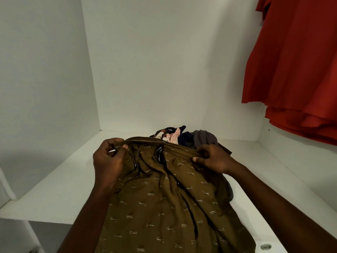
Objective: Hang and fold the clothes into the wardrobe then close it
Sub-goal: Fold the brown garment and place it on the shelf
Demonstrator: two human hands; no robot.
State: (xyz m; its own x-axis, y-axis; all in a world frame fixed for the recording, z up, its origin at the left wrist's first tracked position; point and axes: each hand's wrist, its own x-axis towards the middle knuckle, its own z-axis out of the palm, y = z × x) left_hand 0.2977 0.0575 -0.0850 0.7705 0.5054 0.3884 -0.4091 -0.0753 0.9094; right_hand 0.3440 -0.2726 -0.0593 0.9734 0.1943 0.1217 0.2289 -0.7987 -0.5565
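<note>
Brown cloth with small white marks fills the bottom middle of the frame. It is a brown garment (164,201). It lies spread on the white shelf (60,183) of the wardrobe (45,70), and its low end runs out of the bottom of the frame. A small round metal piece (265,246) sits in the shelf at the lower right, near the cloth.

Two bare arms come up from the bottom corners. The left hand (107,161) is left of the middle. Its grip is closed on the garment, with thumb and fingers pinching the thick top edge at its left end. The right hand (213,158) is right of the middle. Its grip is closed too, with thumb and fingers pinching the same edge at its right end. The edge is held up a little between the two hands. A dark string (160,154) hangs down from the edge, between the hands.

Just behind the raised edge, in the middle of the frame, a pile of clothes (184,136) sits on the shelf. It has a flowery piece, a dark blue piece and a grey piece, all bunched up and touching. Some grey cloth also shows under the brown garment on its right side.

Farther back is the plain white back wall (164,61). At the upper right a red garment (295,70) hangs down, above the shelf and apart from the pile.
</note>
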